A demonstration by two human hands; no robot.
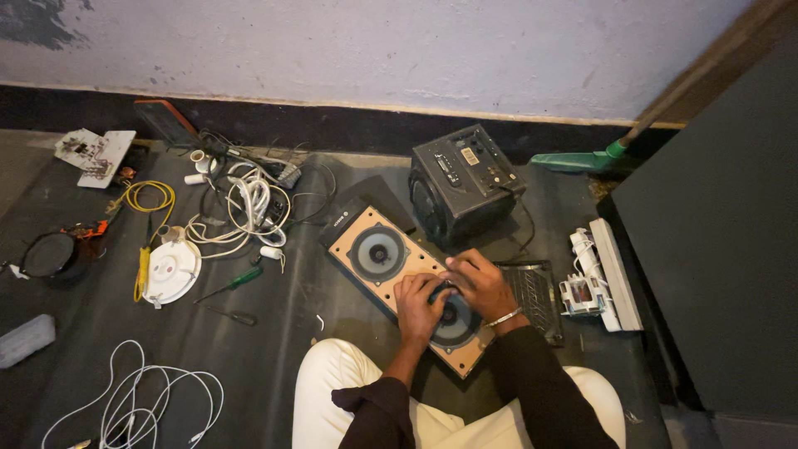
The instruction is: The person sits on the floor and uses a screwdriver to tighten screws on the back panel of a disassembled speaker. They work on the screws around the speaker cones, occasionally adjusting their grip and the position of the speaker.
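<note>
We have the speaker panel (399,283) lying flat on the floor (274,324), both hands, left hand (420,306) and right hand (480,283), gripping its nearer driver (459,326), which sits in place.

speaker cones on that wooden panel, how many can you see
2. One speaker cone sits uncovered at the far end of the wooden panel; the second cone is at the near end, mostly under the left hand and right hand.

Hands (453,295) hide lower speaker cone (457,326) — grip unclear.
</note>
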